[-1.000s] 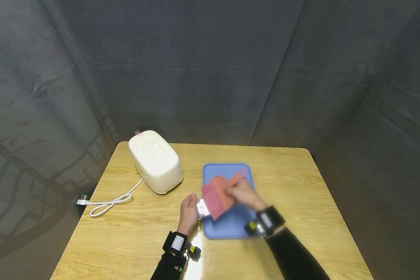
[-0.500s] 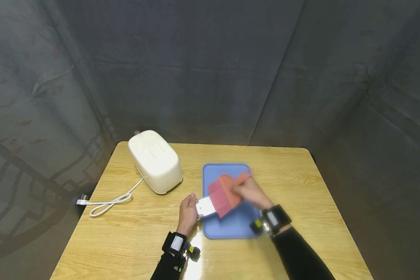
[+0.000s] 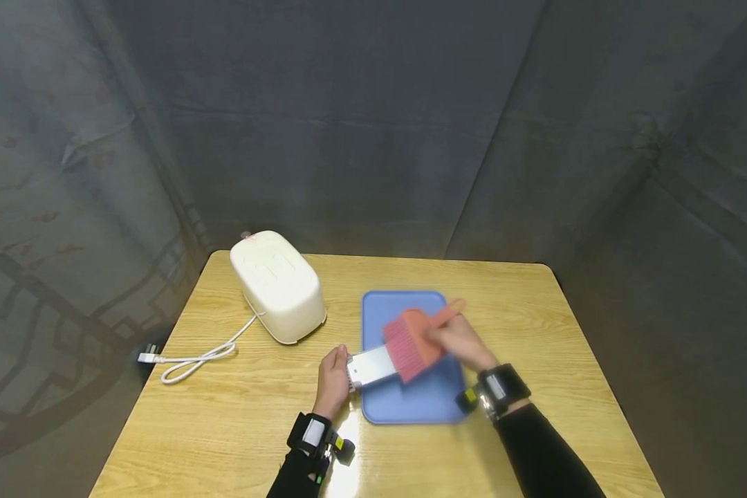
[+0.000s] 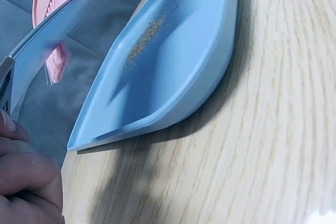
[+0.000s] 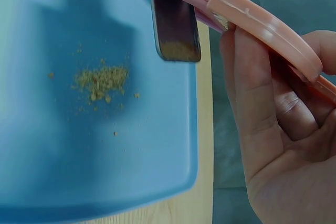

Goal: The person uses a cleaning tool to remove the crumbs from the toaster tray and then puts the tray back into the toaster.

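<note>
My left hand [image 3: 333, 382] grips one end of a flat silver metal crumb tray [image 3: 369, 368], holding it tilted above the blue tray [image 3: 404, 411]. In my right hand [image 3: 468, 344] is a pink brush [image 3: 409, 346], pinched near its orange-pink head. Its bristles lie over the far end of the metal piece. The right wrist view shows the underside of the brush [image 5: 268, 27] and the crumb tray [image 5: 178, 30] beyond it. Brown crumbs [image 5: 102, 82] lie in a small heap on the blue tray's floor. My left fingers [image 4: 26, 174] show only partly in the left wrist view.
A cream toaster [image 3: 280, 287] stands at the back left of the wooden table [image 3: 504, 304]. Its white cord [image 3: 205, 358] lies looped, with the plug [image 3: 148, 357] at the left edge. Grey cloth [image 3: 348, 138] hangs behind and on both sides.
The brush and my right hand have moved to the right along the crumb tray, uncovering more of its metal surface. My left hand has stayed nearly in place.
</note>
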Motion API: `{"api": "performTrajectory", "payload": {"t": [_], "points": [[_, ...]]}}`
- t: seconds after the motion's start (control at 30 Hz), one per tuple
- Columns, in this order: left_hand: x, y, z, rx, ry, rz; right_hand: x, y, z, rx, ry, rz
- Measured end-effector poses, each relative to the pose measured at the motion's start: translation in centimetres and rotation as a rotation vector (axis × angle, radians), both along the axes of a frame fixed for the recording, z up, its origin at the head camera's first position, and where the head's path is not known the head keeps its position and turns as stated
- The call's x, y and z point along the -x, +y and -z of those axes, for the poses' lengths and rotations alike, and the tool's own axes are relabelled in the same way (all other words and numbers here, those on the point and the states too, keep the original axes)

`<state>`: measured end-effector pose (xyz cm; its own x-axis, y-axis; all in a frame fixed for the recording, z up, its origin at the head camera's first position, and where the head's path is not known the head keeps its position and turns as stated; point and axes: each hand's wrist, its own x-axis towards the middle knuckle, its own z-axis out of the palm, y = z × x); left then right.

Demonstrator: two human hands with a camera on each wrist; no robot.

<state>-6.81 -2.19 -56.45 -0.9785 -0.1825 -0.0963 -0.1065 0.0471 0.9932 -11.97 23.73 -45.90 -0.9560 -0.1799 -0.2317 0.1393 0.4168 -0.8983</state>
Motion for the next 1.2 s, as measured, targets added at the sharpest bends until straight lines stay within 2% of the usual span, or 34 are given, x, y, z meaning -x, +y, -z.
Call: {"api": "performTrajectory", "payload": {"t": [0.23, 0.4, 0.67, 0.8, 1.03, 1.1, 1.2], "points": [[0.0, -0.1, 0.1, 0.021, 0.002, -0.006, 0.4, 0.8, 0.3, 0.028, -0.023, 0.009], [-0.1, -0.2, 0.2, 0.001, -0.027, -0.003, 0.2, 1.2, 0.2, 0.003, -0.004, 0.036], [0.1, -0.5, 0.6, 0.02, -0.011, -0.009, 0.2, 2.1, 0.2, -0.032, 0.013, 0.062], [0.1, -0.6, 0.5, 0.034, -0.019, -0.016, 0.3, 2.4, 0.0, -0.027, 0.006, 0.074], [0.1, -0.8, 0.5, -0.006, -0.032, -0.011, 0.5, 2.8, -0.2, 0.006, -0.029, 0.068], [0.0, -0.8, 0.4, 0.002, -0.03, -0.009, 0.2, 2.5, -1.1, 0.004, -0.037, 0.064], [0.0, -0.7, 0.3, 0.01, -0.029, -0.008, 0.0, 2.6, -1.2, 0.015, -0.024, 0.059]]}}
